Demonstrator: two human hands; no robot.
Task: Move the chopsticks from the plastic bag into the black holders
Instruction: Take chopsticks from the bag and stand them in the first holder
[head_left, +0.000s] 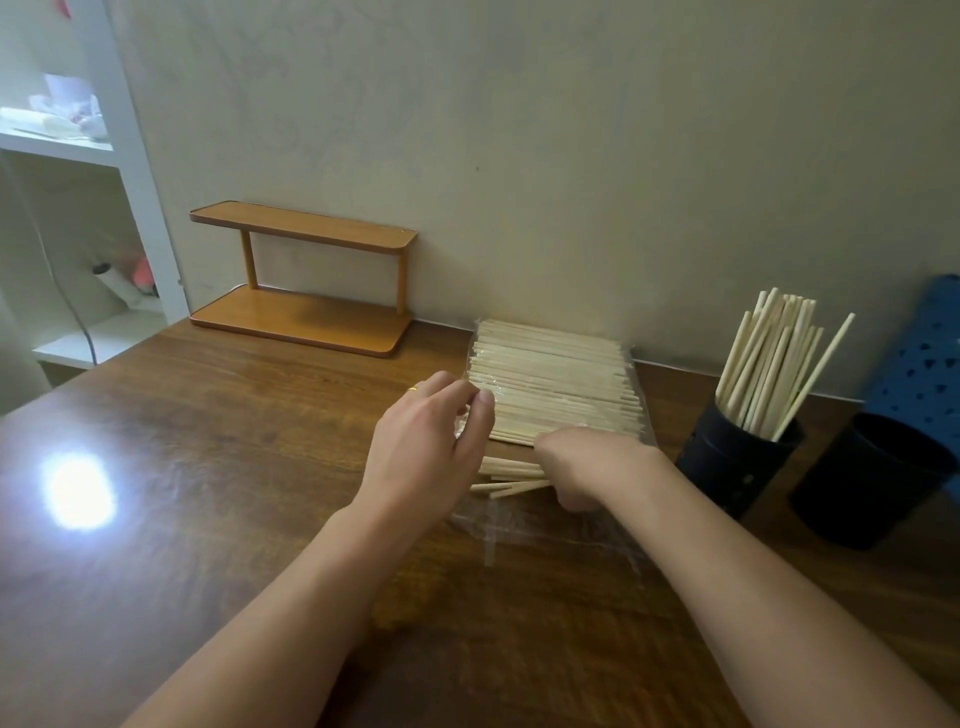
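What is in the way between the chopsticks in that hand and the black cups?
Nothing visible. The right hand grips a few chopsticks beside the plastic bag; bare table leads to the near black holder, already partly filled.

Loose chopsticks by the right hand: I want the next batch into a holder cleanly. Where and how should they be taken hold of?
Probably near mid-length, fingers coming down from above and closing round the bundle. The loose chopsticks lie flat on the table, left ends fanned, right ends hidden under the right hand.

table (208, 441) left open — holders (737, 462) crowd right
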